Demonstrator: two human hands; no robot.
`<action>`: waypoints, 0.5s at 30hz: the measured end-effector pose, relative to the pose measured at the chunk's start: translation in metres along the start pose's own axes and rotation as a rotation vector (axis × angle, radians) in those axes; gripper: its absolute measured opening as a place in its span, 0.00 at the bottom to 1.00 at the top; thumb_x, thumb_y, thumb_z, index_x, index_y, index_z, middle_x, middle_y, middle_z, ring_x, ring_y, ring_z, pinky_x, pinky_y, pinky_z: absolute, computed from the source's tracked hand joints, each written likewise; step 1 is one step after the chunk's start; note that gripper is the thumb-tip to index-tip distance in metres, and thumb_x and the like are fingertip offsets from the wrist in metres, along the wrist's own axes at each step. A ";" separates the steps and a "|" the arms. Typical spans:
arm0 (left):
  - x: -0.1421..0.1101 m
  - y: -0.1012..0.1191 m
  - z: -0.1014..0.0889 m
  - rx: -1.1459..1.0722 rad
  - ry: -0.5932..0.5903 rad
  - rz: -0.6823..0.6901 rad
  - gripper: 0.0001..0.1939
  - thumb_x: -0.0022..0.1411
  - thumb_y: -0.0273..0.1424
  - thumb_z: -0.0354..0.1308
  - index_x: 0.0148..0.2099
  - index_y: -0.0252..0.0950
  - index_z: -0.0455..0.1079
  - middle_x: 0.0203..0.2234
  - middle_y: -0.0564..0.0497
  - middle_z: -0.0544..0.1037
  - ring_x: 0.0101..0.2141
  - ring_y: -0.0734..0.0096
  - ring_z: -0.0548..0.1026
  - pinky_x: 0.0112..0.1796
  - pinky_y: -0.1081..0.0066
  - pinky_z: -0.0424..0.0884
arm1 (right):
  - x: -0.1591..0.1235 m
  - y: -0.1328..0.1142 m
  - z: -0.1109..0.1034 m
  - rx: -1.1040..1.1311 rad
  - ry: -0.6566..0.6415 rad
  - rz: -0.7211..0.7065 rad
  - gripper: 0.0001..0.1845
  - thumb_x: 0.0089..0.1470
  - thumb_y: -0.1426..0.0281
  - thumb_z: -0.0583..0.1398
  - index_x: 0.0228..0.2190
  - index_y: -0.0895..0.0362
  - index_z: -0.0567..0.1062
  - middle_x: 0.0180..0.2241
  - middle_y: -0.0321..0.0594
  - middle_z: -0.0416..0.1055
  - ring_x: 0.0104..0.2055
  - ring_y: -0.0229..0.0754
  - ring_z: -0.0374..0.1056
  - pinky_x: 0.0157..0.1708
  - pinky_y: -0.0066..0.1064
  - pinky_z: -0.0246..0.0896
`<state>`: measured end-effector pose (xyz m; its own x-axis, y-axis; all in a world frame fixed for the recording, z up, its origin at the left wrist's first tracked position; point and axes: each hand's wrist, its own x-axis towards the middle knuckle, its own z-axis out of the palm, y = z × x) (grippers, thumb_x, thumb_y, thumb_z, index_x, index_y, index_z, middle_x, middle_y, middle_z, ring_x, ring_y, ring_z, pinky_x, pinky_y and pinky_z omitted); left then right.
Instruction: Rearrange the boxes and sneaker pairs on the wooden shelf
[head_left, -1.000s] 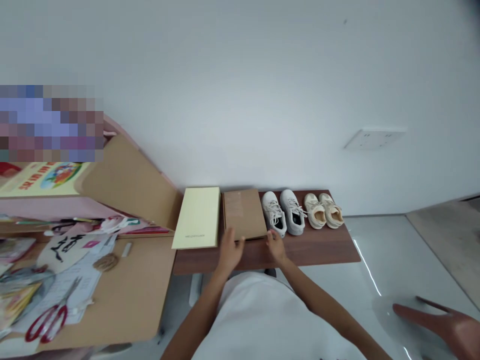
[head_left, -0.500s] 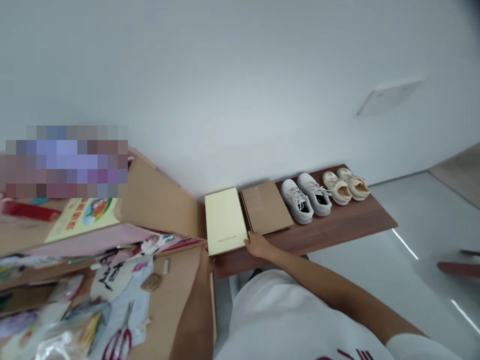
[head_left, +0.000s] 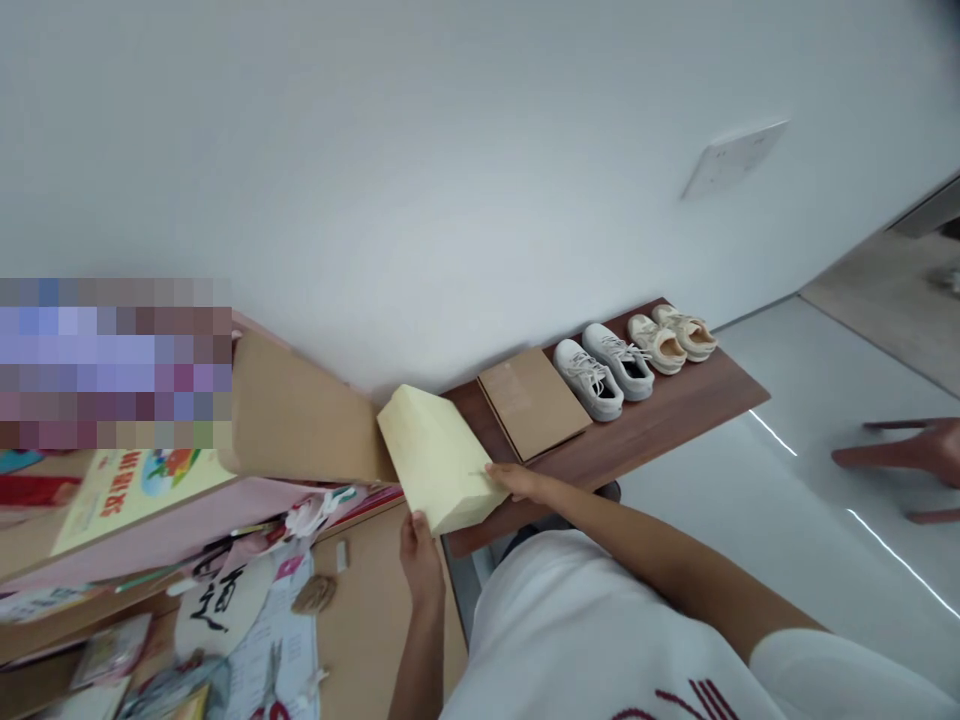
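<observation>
And there it was, the pale yellow box [head_left: 439, 455] tipped at an angle at the near left end of the brown bench [head_left: 660, 430], caught between two hands! The left hand [head_left: 421, 560], at the box's six-to-seven o'clock, was partly closed, its fingertips pressed to the near left corner. Over at three o'clock, the right hand [head_left: 519, 482] was partly closed too, fingers curled onto the near right corner. Whether any edge of the box touched the bench could not be told.

Out at two o'clock from it, what a line-up! The brown cardboard box [head_left: 534, 403] lay flat on the bench, then came the light grey sneakers [head_left: 589, 380] just beside it, and past those the smaller cream shoes [head_left: 657, 345], toes to the wall [head_left: 465, 200]. Higher up, between one and two, sat the white socket plate [head_left: 736, 160].

Down at seven to eight o'clock, the desk [head_left: 360, 610] was busy: a twine coil [head_left: 313, 594], papers [head_left: 259, 650] and red-handled scissors [head_left: 274, 690], partly cut off by the view's edge.
</observation>
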<state>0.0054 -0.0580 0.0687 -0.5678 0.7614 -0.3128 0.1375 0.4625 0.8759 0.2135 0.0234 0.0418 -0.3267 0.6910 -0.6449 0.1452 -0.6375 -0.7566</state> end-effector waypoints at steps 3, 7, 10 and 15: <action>-0.019 0.000 0.016 0.115 -0.090 0.276 0.31 0.64 0.53 0.53 0.59 0.37 0.72 0.55 0.41 0.75 0.57 0.54 0.71 0.57 0.58 0.67 | 0.002 -0.002 0.006 0.210 -0.100 0.131 0.37 0.59 0.38 0.48 0.44 0.54 0.78 0.44 0.47 0.79 0.48 0.54 0.73 0.46 0.50 0.68; -0.011 -0.010 0.037 0.234 -0.166 0.275 0.28 0.68 0.47 0.50 0.61 0.36 0.71 0.61 0.39 0.70 0.64 0.55 0.64 0.64 0.57 0.57 | 0.004 0.008 0.001 0.344 0.118 0.208 0.36 0.61 0.38 0.47 0.45 0.55 0.76 0.44 0.50 0.78 0.47 0.52 0.73 0.45 0.50 0.69; 0.012 -0.025 0.040 0.299 -0.060 -0.009 0.29 0.65 0.46 0.56 0.60 0.31 0.69 0.59 0.33 0.71 0.64 0.48 0.65 0.62 0.53 0.61 | 0.007 0.020 0.000 0.329 0.368 0.270 0.31 0.63 0.43 0.49 0.46 0.55 0.75 0.45 0.50 0.76 0.46 0.49 0.72 0.44 0.46 0.70; 0.036 -0.045 0.030 0.094 -0.054 -0.244 0.26 0.65 0.47 0.58 0.54 0.32 0.73 0.45 0.36 0.81 0.48 0.52 0.79 0.46 0.60 0.76 | 0.016 0.027 0.016 0.319 0.290 0.235 0.28 0.64 0.47 0.52 0.53 0.54 0.72 0.54 0.50 0.73 0.54 0.48 0.70 0.51 0.46 0.67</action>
<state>0.0032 -0.0376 0.0070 -0.5493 0.6444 -0.5320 0.0779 0.6734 0.7352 0.1975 0.0116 0.0127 -0.0394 0.5535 -0.8319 -0.1247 -0.8287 -0.5455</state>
